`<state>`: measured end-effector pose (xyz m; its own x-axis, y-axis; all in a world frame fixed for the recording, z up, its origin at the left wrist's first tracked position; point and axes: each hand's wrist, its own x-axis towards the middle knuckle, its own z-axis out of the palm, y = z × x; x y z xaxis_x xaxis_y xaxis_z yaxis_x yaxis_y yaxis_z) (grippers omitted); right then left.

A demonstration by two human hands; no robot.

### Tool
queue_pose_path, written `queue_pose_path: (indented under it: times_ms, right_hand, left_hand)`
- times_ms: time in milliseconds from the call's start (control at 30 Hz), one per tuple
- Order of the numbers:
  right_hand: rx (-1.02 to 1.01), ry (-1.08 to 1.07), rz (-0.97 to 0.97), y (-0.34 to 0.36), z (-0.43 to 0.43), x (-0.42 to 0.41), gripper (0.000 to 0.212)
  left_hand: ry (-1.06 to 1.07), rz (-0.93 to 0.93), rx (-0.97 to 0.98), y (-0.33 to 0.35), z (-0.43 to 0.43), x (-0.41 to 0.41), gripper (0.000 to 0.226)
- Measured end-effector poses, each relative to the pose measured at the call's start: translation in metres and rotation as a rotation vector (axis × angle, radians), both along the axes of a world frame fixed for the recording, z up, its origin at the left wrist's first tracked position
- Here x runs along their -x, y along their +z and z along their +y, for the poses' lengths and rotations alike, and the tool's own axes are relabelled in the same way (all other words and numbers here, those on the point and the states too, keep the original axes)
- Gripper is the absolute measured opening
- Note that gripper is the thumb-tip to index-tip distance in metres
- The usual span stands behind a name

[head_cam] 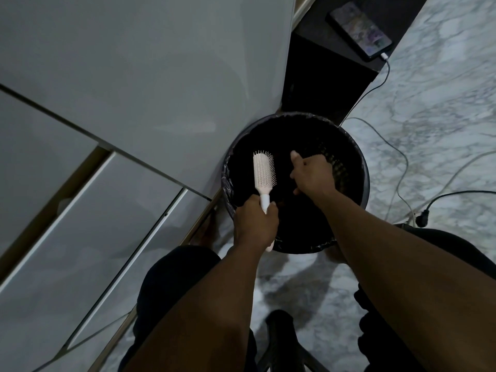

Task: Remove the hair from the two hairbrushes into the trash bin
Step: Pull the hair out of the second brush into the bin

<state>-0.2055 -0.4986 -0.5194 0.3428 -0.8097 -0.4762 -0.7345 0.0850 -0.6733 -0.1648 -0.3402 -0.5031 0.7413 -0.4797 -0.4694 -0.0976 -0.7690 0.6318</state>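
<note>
A pale pink hairbrush (264, 170) is held upright over the black trash bin (365, 181), bristles facing right. My left hand (255, 224) is closed around its handle at the bin's near rim. My right hand (312, 174) hovers over the bin's dark inside to the right of the brush, with its fingers curled in and its thumb sticking up. Against the black liner I cannot make out whether it holds hair. No second hairbrush is in view.
White cabinet doors and drawers (134, 76) stand close on the left, touching the bin. Behind the bin, a dark side table (322, 76) carries a charging phone (359, 30). Cables (397, 146) and a black plug (422, 220) lie on the marble floor at right.
</note>
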Motion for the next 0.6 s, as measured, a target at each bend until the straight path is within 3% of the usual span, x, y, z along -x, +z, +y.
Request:
queue_pose_path:
  times_ms: [100,200,367,600]
  right_hand:
    - [-0.003,0.118,0.064,-0.001,-0.001,-0.001,0.026]
    - [-0.028,0.213,0.153,0.007,0.001,0.003,0.023]
    - [0.055,0.507,0.416,0.033,0.009,0.014,0.047]
    - [0.061,0.787,0.364,0.124,-0.011,0.012,0.05]
  left_hand:
    - [-0.004,-0.001,0.023,0.0,0.001,0.0,0.024]
    - [-0.002,0.012,0.051,0.004,0.003,0.0,0.025]
    - [-0.004,0.054,0.097,0.023,0.008,-0.003,0.028]
    - [-0.053,-0.022,0.101,0.092,0.006,-0.011,0.037]
